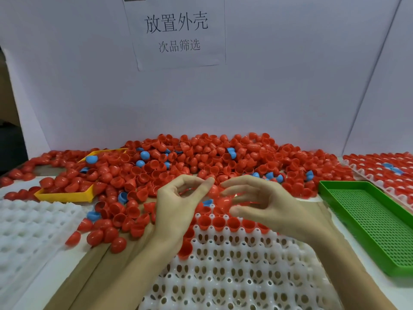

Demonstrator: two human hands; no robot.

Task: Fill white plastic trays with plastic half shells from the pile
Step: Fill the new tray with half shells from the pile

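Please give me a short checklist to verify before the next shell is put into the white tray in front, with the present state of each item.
1. Pile of half shells within reach of both hands: ok.
2. Free cups in the front white tray: ok, only the far row and left edge hold red shells.
3. Left hand holds a shell: cannot tell, blurred.
4. Right hand holds a shell: cannot tell, blurred.
5. Blue shells lie mixed in the pile: not ok if only red is wanted.
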